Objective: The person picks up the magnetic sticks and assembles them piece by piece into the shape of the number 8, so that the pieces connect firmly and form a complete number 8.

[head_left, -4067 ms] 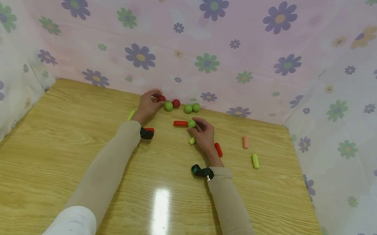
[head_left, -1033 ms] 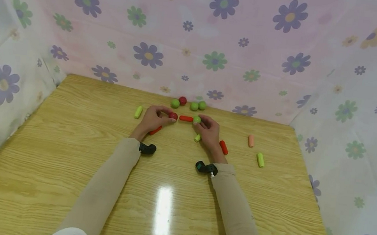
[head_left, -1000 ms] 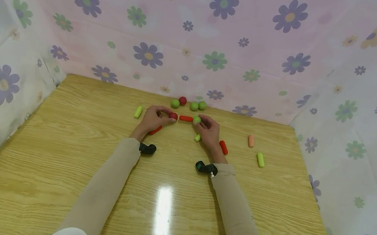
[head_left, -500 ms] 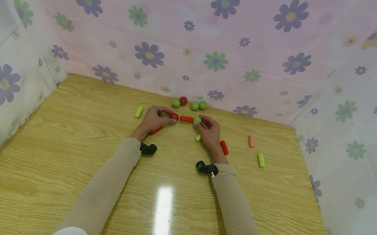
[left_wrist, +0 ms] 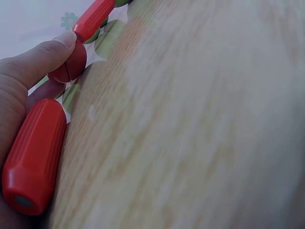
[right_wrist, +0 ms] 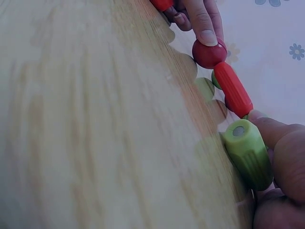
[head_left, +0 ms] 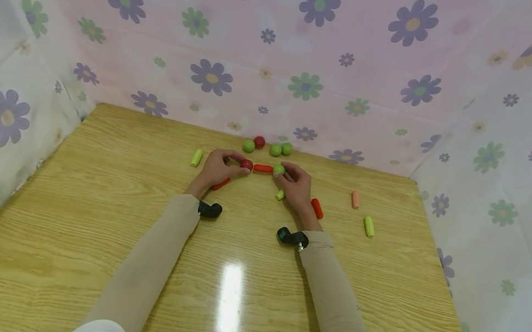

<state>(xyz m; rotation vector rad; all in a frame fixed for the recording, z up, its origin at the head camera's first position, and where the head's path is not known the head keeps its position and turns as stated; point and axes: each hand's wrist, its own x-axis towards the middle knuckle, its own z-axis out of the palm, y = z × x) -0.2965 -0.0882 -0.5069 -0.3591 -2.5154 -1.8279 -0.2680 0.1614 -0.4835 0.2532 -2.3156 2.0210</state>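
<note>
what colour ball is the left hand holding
The ball is dark red, clearest in the right wrist view.

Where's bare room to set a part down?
Bare table left of the left forearm, between the forearms, and right of the right forearm, nearer the person than the rightmost lime rod. Crowded: far middle; left hand and right hand hold a red ball and green ball either side of a red rod, four balls behind.

There are two red balls (head_left: pixel 246 164), four green balls (head_left: pixel 279 169) and seven rods (head_left: pixel 263 168).
</note>
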